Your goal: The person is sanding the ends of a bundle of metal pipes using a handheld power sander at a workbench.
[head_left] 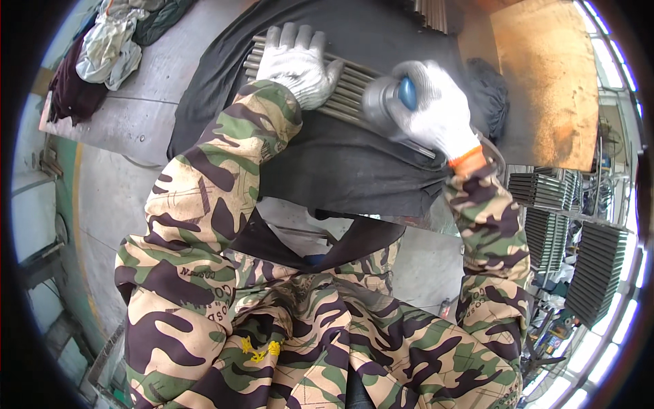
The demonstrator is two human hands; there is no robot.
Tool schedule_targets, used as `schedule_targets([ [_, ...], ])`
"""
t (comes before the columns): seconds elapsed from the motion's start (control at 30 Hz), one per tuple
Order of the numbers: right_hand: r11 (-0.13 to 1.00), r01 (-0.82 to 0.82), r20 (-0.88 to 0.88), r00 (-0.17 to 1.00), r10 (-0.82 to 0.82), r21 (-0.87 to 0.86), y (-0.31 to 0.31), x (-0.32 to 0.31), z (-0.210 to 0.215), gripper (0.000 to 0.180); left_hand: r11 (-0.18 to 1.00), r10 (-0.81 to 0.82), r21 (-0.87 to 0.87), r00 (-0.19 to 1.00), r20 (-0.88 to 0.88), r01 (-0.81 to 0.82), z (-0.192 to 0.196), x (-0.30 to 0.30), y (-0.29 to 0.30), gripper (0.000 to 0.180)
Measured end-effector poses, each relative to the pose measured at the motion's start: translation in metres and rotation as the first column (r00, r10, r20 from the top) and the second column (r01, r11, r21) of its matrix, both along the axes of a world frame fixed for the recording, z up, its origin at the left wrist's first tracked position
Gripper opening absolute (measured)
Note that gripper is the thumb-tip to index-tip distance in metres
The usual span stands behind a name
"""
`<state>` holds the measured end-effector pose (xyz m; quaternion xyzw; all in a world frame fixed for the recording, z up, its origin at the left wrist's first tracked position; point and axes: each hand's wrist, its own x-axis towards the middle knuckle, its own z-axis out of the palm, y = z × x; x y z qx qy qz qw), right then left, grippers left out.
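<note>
Left hand (pixel 298 71): fingers slightly spread, thumb out, laid flat on metal rods (pixel 351 87). Right hand (pixel 439 109): fingers curled round blue-topped grey tool (pixel 381 102) — over rods' right part. Rods side by side — on black cloth (pixel 320 160).

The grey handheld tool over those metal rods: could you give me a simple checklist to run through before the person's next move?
1. Left hand clear of the grey handheld tool: ok, it lies flat on the rods, apart from the tool.
2. Right hand holding the tool: ok, its fingers curl around it.
3. Metal rods side by side: ok, they lie in a row on the black cloth.
4. Both hands covered: ok, white gloves on each.
5. Tool switched off: cannot tell, a still picture doesn't settle it.
</note>
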<state>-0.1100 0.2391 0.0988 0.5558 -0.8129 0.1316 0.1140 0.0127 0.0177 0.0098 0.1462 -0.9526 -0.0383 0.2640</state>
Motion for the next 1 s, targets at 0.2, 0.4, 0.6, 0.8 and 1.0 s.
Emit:
schedule_targets([
  [0.2,0.994,0.098,0.029,0.995,-0.100,0.053,-0.012,-0.020,0.002,0.038,0.976,-0.218,0.025,0.968,0.127,0.216,0.008,0.015,-0.005,0.100],
  [0.4,0.983,0.158,0.102,0.981,-0.168,0.092,0.010,-0.030,0.014,0.042,0.955,-0.293,0.012,0.937,0.190,0.296,0.010,0.027,0.006,0.119],
  [0.6,0.975,0.220,0.178,0.959,-0.220,0.024,0.034,-0.044,0.033,0.050,0.981,-0.190,0.004,0.950,0.246,0.195,0.020,0.020,0.009,0.117],
  [0.8,0.982,0.184,0.185,0.964,-0.190,0.052,0.020,-0.040,0.024,0.046,0.972,-0.217,-0.034,0.946,0.242,0.232,0.013,0.021,-0.006,0.109],
  [1.0,0.955,0.238,0.073,0.964,-0.254,0.174,0.009,-0.026,0.018,0.043,0.980,-0.193,-0.039,0.978,0.080,0.197,0.020,0.034,-0.017,0.072],
])
